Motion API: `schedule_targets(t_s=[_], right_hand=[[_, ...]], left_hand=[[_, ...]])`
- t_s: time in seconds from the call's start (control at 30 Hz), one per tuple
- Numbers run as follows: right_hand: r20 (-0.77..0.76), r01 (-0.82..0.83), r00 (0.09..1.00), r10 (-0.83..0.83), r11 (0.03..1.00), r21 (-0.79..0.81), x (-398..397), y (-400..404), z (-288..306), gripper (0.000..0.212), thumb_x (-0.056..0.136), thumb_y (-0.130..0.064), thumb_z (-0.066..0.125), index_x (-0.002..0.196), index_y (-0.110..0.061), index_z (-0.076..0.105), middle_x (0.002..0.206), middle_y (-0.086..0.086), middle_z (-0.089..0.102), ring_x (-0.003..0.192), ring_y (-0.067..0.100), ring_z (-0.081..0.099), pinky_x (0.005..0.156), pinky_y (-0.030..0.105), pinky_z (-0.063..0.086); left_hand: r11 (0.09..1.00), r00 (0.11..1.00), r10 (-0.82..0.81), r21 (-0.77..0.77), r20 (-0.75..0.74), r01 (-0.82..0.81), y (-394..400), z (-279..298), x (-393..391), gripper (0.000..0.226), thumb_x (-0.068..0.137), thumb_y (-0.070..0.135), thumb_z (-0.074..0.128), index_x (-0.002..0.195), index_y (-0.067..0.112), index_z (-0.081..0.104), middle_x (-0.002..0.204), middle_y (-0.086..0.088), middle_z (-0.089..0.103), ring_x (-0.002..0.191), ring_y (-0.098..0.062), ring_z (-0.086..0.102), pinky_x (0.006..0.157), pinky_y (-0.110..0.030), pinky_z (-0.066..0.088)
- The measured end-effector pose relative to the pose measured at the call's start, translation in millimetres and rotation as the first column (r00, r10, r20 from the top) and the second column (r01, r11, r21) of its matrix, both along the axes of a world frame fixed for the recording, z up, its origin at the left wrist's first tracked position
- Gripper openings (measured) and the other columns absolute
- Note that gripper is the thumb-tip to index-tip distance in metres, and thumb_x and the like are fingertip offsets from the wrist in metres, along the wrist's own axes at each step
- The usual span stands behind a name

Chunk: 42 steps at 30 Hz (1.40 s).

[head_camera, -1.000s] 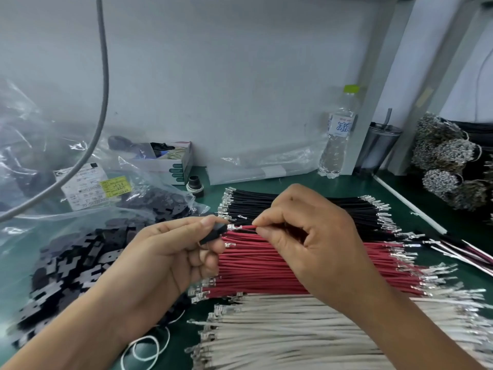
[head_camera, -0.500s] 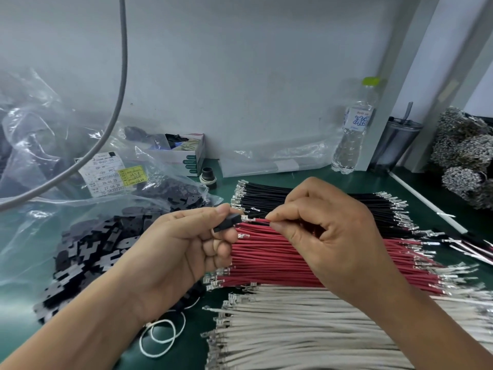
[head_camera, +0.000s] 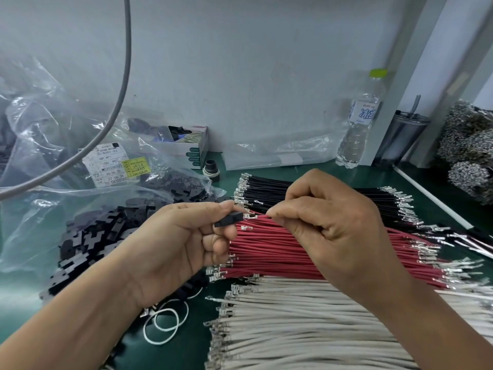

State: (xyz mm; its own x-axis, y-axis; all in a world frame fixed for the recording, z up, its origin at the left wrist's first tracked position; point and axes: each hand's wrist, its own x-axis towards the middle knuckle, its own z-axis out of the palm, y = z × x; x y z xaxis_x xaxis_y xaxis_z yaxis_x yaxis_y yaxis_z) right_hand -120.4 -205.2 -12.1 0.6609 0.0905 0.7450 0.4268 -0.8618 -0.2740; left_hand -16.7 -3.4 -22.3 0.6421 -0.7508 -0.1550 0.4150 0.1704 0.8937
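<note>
In left hand black connector, in right hand red wire, terminal at connector.

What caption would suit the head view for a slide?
Left hand holds a black connector; right hand points a red wire at it.

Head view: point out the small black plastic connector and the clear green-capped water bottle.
Small black plastic connector (head_camera: 229, 219): head view, middle of its body.
Clear green-capped water bottle (head_camera: 362, 116): head view, on its label.
</note>
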Motion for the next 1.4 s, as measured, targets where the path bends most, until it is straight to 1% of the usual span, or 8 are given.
schedule_targets(t_s=[0.17, 0.47, 0.73, 0.8, 0.87, 1.0, 1.17, 1.4], right_hand=[[0.054, 0.007, 0.999, -0.009, 1.000, 0.026, 0, 5, -2, 0.016, 0.092, -0.020, 0.067, 0.093, -0.009, 0.079, 0.081, -0.001, 0.060, 0.070, 0.015, 0.057, 0.060, 0.028, 0.048], [0.097, 0.038, 0.995, -0.031, 0.996, -0.076, -1, 7, 0, 0.015, 0.094, -0.018, 0.067, 0.093, -0.010, 0.079, 0.081, -0.001, 0.060, 0.068, 0.014, 0.055, 0.057, 0.026, 0.046], [-0.048, 0.073, 0.996, -0.075, 0.996, -0.049, 1, 15, -9, 0.012, 0.094, -0.022, 0.064, 0.093, -0.015, 0.073, 0.087, -0.007, 0.058, 0.074, 0.008, 0.057, 0.062, 0.028, 0.050], [-0.110, 0.079, 0.991, -0.078, 0.997, -0.001, 2, 16, -9, 0.010, 0.093, -0.026, 0.064, 0.093, -0.021, 0.073, 0.088, -0.014, 0.056, 0.077, 0.006, 0.057, 0.066, 0.024, 0.050], [-0.165, 0.099, 0.983, -0.085, 0.992, 0.079, 3, 12, -8, 0.005, 0.092, -0.025, 0.068, 0.092, -0.026, 0.073, 0.086, -0.017, 0.057, 0.081, 0.004, 0.058, 0.070, 0.017, 0.047], [-0.236, 0.124, 0.969, -0.075, 0.973, 0.197, 4, 1, -3, 0.006, 0.087, -0.023, 0.075, 0.086, -0.029, 0.074, 0.081, -0.017, 0.060, 0.085, 0.005, 0.061, 0.072, 0.011, 0.043], [-0.248, 0.093, 0.967, -0.056, 0.986, 0.138, 3, 2, -4, 0.006, 0.088, -0.022, 0.074, 0.082, -0.023, 0.073, 0.078, -0.014, 0.059, 0.081, 0.009, 0.060, 0.070, 0.015, 0.044], [-0.229, 0.036, 0.973, 0.016, 0.974, 0.222, 1, 4, -2, 0.007, 0.086, -0.017, 0.076, 0.081, -0.020, 0.073, 0.077, -0.013, 0.062, 0.081, 0.011, 0.062, 0.070, 0.012, 0.044]], left_hand=[[1.000, 1.000, -0.008, -0.029, -0.003, 0.008, 0, 2, 0, 0.006, 0.083, 0.014, 0.075, 0.086, 0.010, 0.079, 0.067, -0.005, 0.064, 0.047, -0.011, 0.054, 0.053, -0.026, 0.053], [0.998, 0.999, -0.042, -0.041, -0.027, 0.041, 1, 4, -2, 0.022, 0.078, 0.019, 0.073, 0.095, 0.005, 0.078, 0.062, -0.006, 0.061, 0.045, -0.012, 0.051, 0.050, -0.025, 0.051], [0.987, 0.987, 0.158, 0.025, 0.008, -0.158, -10, -4, -11, 0.036, 0.079, 0.024, 0.071, 0.104, -0.001, 0.078, 0.064, -0.009, 0.063, 0.045, -0.012, 0.051, 0.045, -0.022, 0.050], [0.976, 0.973, 0.217, 0.010, 0.082, -0.219, -13, -3, -14, 0.037, 0.075, 0.027, 0.074, 0.106, 0.007, 0.080, 0.067, -0.011, 0.070, 0.047, -0.015, 0.056, 0.047, -0.022, 0.054], [0.965, 0.919, 0.246, 0.014, 0.308, -0.263, -11, -3, -13, 0.041, 0.070, 0.031, 0.080, 0.108, 0.018, 0.081, 0.074, -0.012, 0.077, 0.053, -0.018, 0.063, 0.055, -0.022, 0.058], [0.921, 0.636, 0.198, 0.081, 0.745, -0.381, -6, -6, -12, 0.027, 0.069, 0.036, 0.082, 0.096, 0.035, 0.082, 0.073, -0.006, 0.080, 0.057, -0.018, 0.070, 0.062, -0.025, 0.060], [0.933, 0.608, 0.173, 0.070, 0.775, -0.354, -7, -5, -14, 0.010, 0.076, 0.027, 0.080, 0.085, 0.025, 0.083, 0.062, -0.002, 0.077, 0.042, 0.000, 0.062, 0.047, -0.006, 0.045], [0.940, 0.656, 0.222, 0.020, 0.721, -0.340, -8, -2, -20, 0.007, 0.076, 0.022, 0.079, 0.080, 0.018, 0.083, 0.059, -0.004, 0.077, 0.037, -0.001, 0.058, 0.041, -0.007, 0.039]])
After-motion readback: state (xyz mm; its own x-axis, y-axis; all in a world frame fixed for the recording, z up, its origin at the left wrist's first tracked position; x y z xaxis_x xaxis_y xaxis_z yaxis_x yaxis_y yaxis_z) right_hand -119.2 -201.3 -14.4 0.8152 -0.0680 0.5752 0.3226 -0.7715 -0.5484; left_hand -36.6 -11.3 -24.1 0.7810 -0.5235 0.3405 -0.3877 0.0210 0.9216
